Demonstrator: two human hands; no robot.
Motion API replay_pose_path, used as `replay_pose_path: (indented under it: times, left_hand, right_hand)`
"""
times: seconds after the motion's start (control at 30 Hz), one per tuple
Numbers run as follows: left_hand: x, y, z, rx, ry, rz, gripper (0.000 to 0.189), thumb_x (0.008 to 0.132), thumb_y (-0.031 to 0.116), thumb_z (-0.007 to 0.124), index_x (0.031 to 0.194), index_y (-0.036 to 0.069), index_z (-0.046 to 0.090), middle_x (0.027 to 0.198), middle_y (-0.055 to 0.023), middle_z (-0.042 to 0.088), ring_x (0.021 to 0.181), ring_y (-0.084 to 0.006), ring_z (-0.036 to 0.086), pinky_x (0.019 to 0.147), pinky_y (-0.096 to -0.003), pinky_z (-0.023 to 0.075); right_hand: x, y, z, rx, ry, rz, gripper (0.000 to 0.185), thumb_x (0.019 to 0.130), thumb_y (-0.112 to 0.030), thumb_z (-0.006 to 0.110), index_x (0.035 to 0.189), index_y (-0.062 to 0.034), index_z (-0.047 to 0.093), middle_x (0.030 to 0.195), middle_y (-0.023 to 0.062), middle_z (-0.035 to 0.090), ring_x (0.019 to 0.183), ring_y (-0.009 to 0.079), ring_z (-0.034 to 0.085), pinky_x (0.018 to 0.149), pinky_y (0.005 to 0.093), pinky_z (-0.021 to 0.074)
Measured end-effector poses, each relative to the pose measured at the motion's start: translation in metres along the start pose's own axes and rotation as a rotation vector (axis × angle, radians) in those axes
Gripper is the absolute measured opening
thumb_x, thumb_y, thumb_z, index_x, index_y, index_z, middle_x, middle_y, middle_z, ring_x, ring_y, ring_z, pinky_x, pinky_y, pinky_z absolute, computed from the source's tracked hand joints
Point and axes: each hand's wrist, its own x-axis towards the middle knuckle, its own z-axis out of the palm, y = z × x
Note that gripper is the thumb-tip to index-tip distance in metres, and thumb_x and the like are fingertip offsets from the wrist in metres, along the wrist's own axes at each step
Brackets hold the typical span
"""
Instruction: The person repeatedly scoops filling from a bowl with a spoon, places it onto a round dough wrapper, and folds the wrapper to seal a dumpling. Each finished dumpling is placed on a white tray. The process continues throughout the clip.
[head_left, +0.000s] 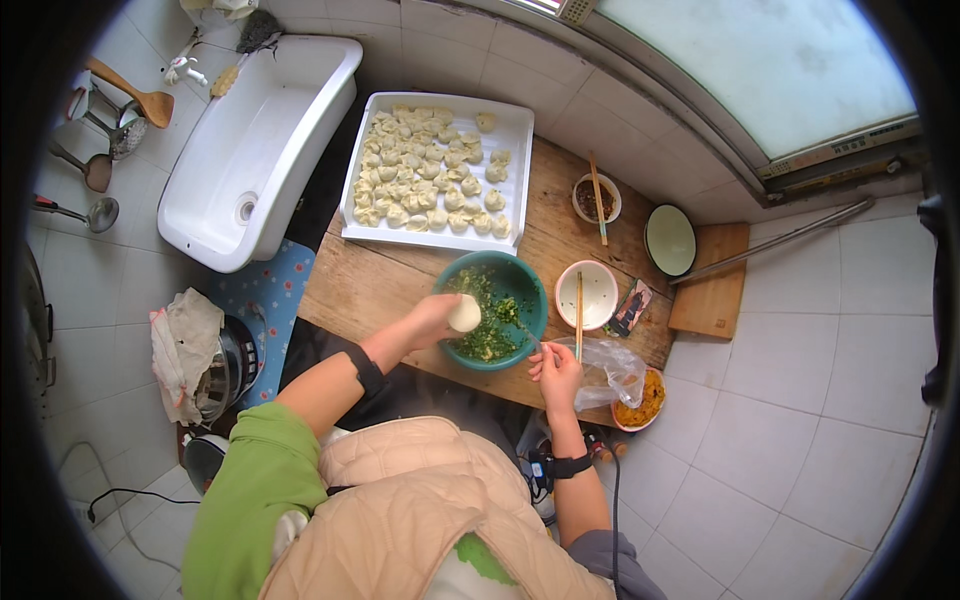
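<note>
My left hand (433, 321) holds a round, pale dough wrapper (465, 313) over the left side of a teal bowl (534, 281). Chopped green filling (484, 330) lies in the bowl. In my right hand (559, 369), at the bowl's lower right rim, is the handle of a spoon (531, 336); a lump of filling sits at its far end, over the bowl. Behind the bowl stands a white tray (525, 135) holding rows of folded dumplings (427, 171).
Right of the bowl are a white bowl with chopsticks (592, 289), a clear plastic bag (611, 367) and a bowl of orange food (643, 401). A sauce bowl (611, 202) and a green-white dish (671, 240) stand farther back. A white sink (300, 150) is at the left.
</note>
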Motion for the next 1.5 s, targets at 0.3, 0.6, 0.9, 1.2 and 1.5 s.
replay_pose_path:
  times: [0.3,0.6,0.9,1.2,1.5]
  left_hand:
    - [0.004,0.006,0.037,-0.164,-0.166,-0.069,0.044,0.112,0.031,0.031,0.141,0.001,0.044,0.142,-0.0174,0.054,0.127,-0.0366,0.058,0.109,-0.0615,0.0402]
    - [-0.012,0.027,0.047,0.004,-0.234,0.028,0.036,0.11,0.032,0.039,0.133,0.008,0.052,0.132,-0.008,0.061,0.122,-0.0274,0.062,0.106,-0.0595,0.0391]
    - [-0.02,0.034,0.033,0.012,-0.327,0.084,0.039,0.109,0.03,0.046,0.136,0.004,0.054,0.128,-0.0112,0.064,0.117,-0.0261,0.066,0.093,-0.0399,0.0555]
    - [-0.044,0.043,0.031,-0.004,-0.324,0.128,0.041,0.109,0.029,0.045,0.135,-0.003,0.053,0.129,-0.0149,0.063,0.116,-0.0274,0.066,0.101,-0.0387,0.0545]
    - [-0.066,0.039,0.048,0.055,-0.322,0.15,0.04,0.109,0.034,0.044,0.133,0.003,0.055,0.125,-0.0081,0.064,0.114,-0.0195,0.065,0.1,-0.0348,0.0514]
  right_hand:
    - [-0.036,-0.029,0.012,-0.694,0.102,-0.793,0.016,0.094,-0.004,0.067,0.11,0.0018,0.067,0.083,0.014,0.072,0.062,0.023,0.068,0.055,0.0335,0.0528]
    - [-0.04,-0.033,0.018,-0.632,0.18,-0.821,0.019,0.094,-0.001,0.067,0.112,0.0019,0.066,0.087,0.0143,0.073,0.069,0.0243,0.071,0.059,0.0334,0.0552]
    - [-0.032,-0.019,0.02,0.129,0.13,-0.108,0.021,0.106,-0.014,0.053,0.114,0.0044,0.059,0.099,0.017,0.072,0.076,0.0175,0.072,0.063,0.0243,0.0564]
    - [-0.013,0.053,0.015,-0.451,0.05,-0.001,0.019,0.097,-0.016,0.067,0.101,0.003,0.067,0.095,0.0147,0.072,0.08,0.0169,0.071,0.067,0.0279,0.0558]
    - [-0.02,-0.11,0.054,-0.197,-0.009,-0.547,0.017,0.082,-0.004,0.079,0.098,-0.0017,0.073,0.09,0.012,0.07,0.088,0.026,0.068,0.078,0.0348,0.0545]
